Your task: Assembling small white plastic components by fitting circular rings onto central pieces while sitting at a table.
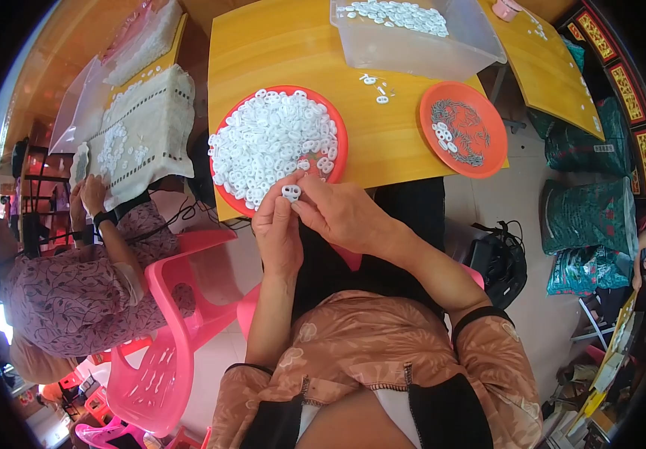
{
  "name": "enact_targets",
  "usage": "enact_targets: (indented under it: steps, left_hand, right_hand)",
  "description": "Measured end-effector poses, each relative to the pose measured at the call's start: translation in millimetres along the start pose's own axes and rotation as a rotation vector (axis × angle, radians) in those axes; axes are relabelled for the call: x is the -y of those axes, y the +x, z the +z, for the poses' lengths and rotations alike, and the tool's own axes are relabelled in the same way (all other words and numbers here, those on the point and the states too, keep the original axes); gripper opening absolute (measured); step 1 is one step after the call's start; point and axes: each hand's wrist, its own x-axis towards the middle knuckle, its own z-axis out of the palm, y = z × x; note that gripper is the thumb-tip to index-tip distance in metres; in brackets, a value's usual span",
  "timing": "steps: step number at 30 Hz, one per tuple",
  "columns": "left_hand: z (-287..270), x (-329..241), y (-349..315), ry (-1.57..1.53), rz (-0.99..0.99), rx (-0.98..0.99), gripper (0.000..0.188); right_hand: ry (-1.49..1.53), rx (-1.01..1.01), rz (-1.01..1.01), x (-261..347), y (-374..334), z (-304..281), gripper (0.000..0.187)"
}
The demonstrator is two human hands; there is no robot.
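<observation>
Just in front of the near table edge, my two hands meet around a small white plastic piece with two holes (pixel 291 192). My left hand (pixel 275 228) is closed, its thumb and fingertips pinching the piece from the left. From the right, my right hand (pixel 349 217) also grips it, with fingers bent and the thumb close below. Right beyond the hands, a red basin (pixel 342 138) is heaped with similar white pieces (pixel 270 135). An orange plate (pixel 497 131) farther right carries thin grey metal pins (pixel 473 120) and several white pieces (pixel 443 137).
A translucent bin (pixel 420 58) with white pieces stands at the table's far side. Loose pieces (pixel 382 99) lie on the yellow table (pixel 278 45). At left another person (pixel 83 277) works at a cloth-covered table, beside a pink chair (pixel 162 359). Green sacks (pixel 589 217) stand right.
</observation>
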Motion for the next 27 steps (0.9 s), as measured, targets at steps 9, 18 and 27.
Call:
enact_targets:
  steps: [9, 18, 27]
  left_hand:
    - [13.8, 2.3, -6.9, -0.055, -0.004, 0.029, 0.046]
    - [22.7, 2.4, -15.8, -0.144, -0.045, -0.049, 0.037]
    - [21.4, 11.9, -16.9, -0.191, -0.094, -0.135, 0.031]
  right_hand:
    - [-0.181, -0.174, -0.155, -10.2, -2.3, 13.5, 0.018]
    - [-0.202, -0.209, -0.159, -8.8, -7.7, 17.5, 0.017]
    - [-0.211, -0.198, -0.071, -14.5, -15.4, 26.1, 0.022]
